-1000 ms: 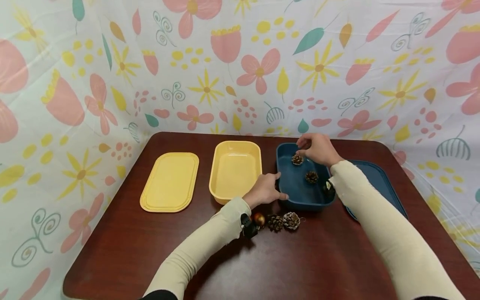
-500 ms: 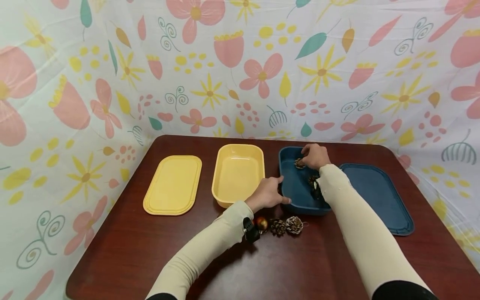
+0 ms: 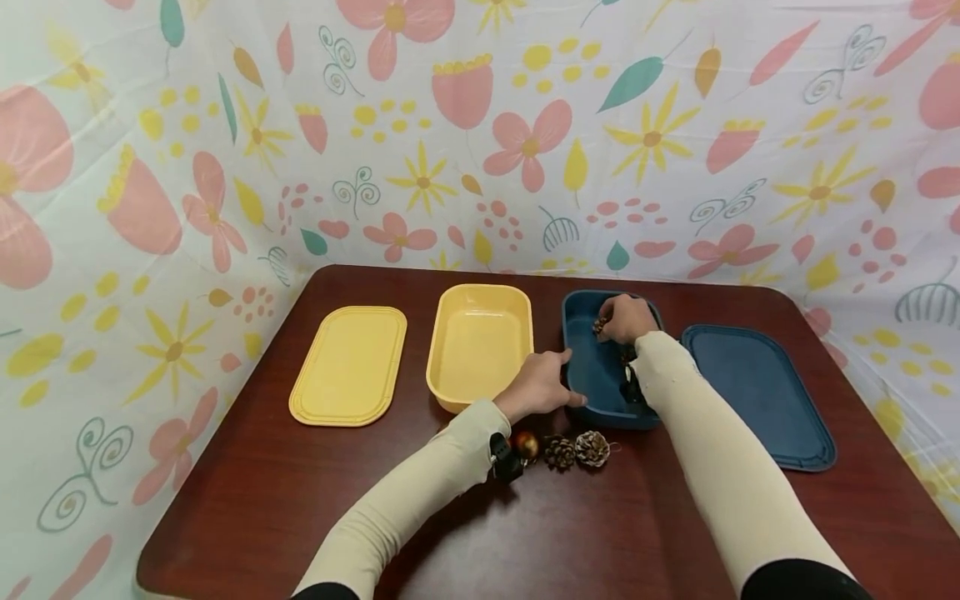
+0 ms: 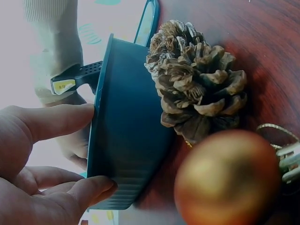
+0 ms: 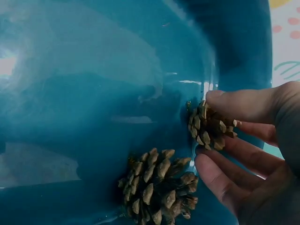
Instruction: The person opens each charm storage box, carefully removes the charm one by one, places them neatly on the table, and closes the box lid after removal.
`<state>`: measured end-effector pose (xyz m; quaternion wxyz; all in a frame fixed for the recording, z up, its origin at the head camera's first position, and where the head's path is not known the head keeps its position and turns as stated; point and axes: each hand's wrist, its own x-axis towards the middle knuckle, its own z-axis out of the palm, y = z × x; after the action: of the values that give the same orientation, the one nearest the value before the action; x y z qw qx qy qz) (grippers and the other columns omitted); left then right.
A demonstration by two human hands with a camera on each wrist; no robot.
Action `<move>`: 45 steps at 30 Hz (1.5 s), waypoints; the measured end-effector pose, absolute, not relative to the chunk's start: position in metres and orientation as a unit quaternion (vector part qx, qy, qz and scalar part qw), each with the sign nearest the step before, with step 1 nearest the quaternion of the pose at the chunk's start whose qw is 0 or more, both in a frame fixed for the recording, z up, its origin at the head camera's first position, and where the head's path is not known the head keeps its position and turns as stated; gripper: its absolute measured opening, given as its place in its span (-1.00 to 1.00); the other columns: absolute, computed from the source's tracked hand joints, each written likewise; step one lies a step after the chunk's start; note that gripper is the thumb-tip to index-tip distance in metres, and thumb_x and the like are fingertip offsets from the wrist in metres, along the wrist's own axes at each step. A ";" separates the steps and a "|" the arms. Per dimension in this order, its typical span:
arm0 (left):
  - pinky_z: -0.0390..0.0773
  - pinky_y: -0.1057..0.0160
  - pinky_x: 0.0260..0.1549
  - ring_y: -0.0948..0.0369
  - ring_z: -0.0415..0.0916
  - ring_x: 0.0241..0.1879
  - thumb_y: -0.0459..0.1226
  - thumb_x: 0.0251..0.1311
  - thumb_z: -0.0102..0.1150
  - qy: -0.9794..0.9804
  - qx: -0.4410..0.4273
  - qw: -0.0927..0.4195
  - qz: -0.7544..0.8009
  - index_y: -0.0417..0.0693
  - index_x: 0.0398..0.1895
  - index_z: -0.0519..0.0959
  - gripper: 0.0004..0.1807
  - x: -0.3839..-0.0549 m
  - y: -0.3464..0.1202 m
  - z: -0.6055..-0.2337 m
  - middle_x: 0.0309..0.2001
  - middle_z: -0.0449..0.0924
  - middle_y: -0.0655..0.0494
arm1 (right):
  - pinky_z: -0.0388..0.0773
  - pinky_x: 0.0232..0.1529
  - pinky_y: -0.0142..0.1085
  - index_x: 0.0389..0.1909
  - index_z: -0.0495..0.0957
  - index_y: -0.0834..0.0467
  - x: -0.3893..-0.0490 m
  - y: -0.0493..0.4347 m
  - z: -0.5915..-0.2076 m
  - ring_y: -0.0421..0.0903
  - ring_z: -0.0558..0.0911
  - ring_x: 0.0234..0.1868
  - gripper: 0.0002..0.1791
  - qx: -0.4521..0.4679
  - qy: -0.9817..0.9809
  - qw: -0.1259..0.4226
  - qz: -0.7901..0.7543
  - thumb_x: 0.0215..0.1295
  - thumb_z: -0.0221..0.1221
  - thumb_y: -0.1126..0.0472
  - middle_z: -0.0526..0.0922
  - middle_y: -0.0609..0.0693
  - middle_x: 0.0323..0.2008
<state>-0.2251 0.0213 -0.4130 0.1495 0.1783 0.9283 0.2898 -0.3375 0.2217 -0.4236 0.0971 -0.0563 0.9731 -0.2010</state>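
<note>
In the head view, my right hand (image 3: 628,318) reaches into the far end of the blue container (image 3: 596,379). Its thumb and fingertips pinch a small pine cone (image 5: 211,125), seen low by the container wall in the right wrist view. A larger pine cone (image 5: 159,187) lies beside it on the container floor, mostly behind the right wrist in the head view. My left hand (image 3: 536,385) touches the container's near left rim. Thumb and fingers are spread apart along that edge, fairly straight, as the left wrist view shows.
In front of the blue container lie a whitish pine cone (image 3: 592,448), a brown pine cone (image 3: 558,452) and a shiny copper-gold ball ornament (image 3: 527,446). A yellow container (image 3: 480,346) and yellow lid (image 3: 348,367) are to the left. The blue lid (image 3: 757,396) lies right.
My right hand has come down further into the blue container, and its fingers have closed on the small pine cone. The left hand keeps its place at the rim.
</note>
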 end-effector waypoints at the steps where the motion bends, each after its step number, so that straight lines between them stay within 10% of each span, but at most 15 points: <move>1: 0.56 0.41 -0.27 0.20 0.56 -0.54 -0.04 0.16 0.44 0.927 0.181 0.153 0.290 -0.10 0.54 0.22 -0.07 -0.225 0.022 -0.412 -0.60 0.58 0.02 | 0.60 0.05 0.12 0.17 0.54 0.40 -0.337 0.222 -0.424 0.34 0.57 0.08 -0.50 -0.056 0.974 0.097 -0.199 0.24 0.33 0.28 0.59 0.40 0.09; 18: 0.43 0.42 -0.43 0.27 0.29 -0.75 -0.04 0.15 0.44 0.925 0.176 0.164 0.293 -0.05 0.55 0.22 -0.06 -0.226 0.024 -0.409 -0.66 0.51 0.06 | 0.61 0.02 0.11 0.00 0.66 0.33 -0.332 0.230 -0.420 0.28 0.60 0.00 -0.68 -0.069 0.974 0.063 -0.206 0.25 0.31 0.29 0.69 0.33 -0.05; 25: 0.61 0.37 -0.11 0.14 0.67 -0.14 -0.01 0.13 0.45 0.932 0.171 0.152 0.281 -0.02 0.54 0.24 -0.06 -0.226 0.023 -0.411 -0.07 0.75 -0.01 | 0.68 -0.09 0.01 -0.02 0.67 0.27 -0.328 0.234 -0.410 0.19 0.68 -0.09 -0.69 -0.075 0.961 0.044 -0.262 0.24 0.32 0.25 0.72 0.32 -0.05; 45: 0.41 0.42 -0.52 0.26 0.20 -0.84 -0.06 0.14 0.46 0.920 0.165 0.171 0.312 -0.08 0.55 0.21 -0.05 -0.227 0.020 -0.412 -0.73 0.47 0.07 | 0.64 0.14 0.05 0.21 0.51 0.26 -0.299 0.242 -0.377 -0.01 0.71 0.02 -0.53 -0.150 0.859 0.172 -0.458 0.34 0.30 0.18 0.54 0.24 0.16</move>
<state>-0.2274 0.0203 -0.4120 0.1710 0.1652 0.9198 0.3121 -0.2992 0.2420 -0.3769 0.1725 -0.1499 0.8591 -0.4579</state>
